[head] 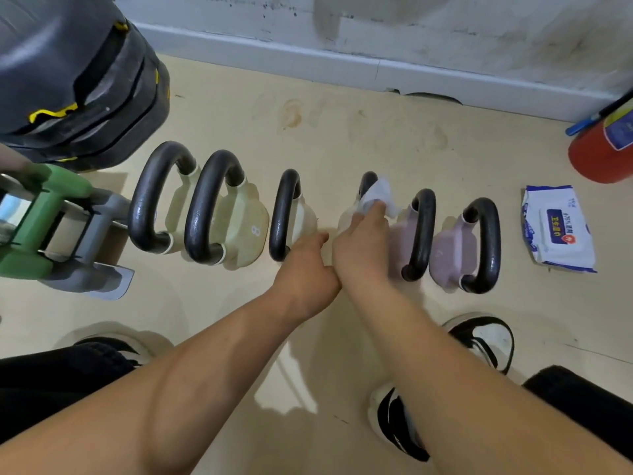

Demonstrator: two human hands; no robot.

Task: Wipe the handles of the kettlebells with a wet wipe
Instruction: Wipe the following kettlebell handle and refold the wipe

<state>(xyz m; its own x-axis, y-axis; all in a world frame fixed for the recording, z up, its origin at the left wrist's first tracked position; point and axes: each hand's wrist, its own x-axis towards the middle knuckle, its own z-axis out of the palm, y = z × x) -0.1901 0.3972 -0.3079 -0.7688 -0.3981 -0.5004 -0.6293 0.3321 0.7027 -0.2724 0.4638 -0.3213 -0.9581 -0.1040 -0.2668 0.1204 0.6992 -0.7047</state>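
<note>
On the beige floor (342, 138) six kettlebells (236, 231) lay in a row before the wall (445, 46), each with a black handle. The four on the left were cream and the two on the right dull pink. A white "8" showed on the second from the left; we could read no marks on the others.

Our right hand (363, 248) reached over the fourth kettlebell (346, 217), its fingertips pinching a crumpled white wipe (376, 197) against the far end of that bell's handle (367, 181). Our left hand (305, 269) lay just beside it, the two touching at the wrist. Its thumb pointed at the gap between the third and fourth bells, its fingers were hidden underneath, and we could not tell whether they gripped anything.

Right of the row lay a white and blue pack (558, 231) of wipes. Its dark label carried "75%", a red round mark and white Chinese characters too small for us to read surely. Beyond it stood a red canister (599, 156) with a blue label, its print illegible.

Green and grey dumbbells (51, 228) sat at the left end, with black pads (78, 80) edged in yellow behind them. Our black-and-white shoes (479, 341) showed below.
</note>
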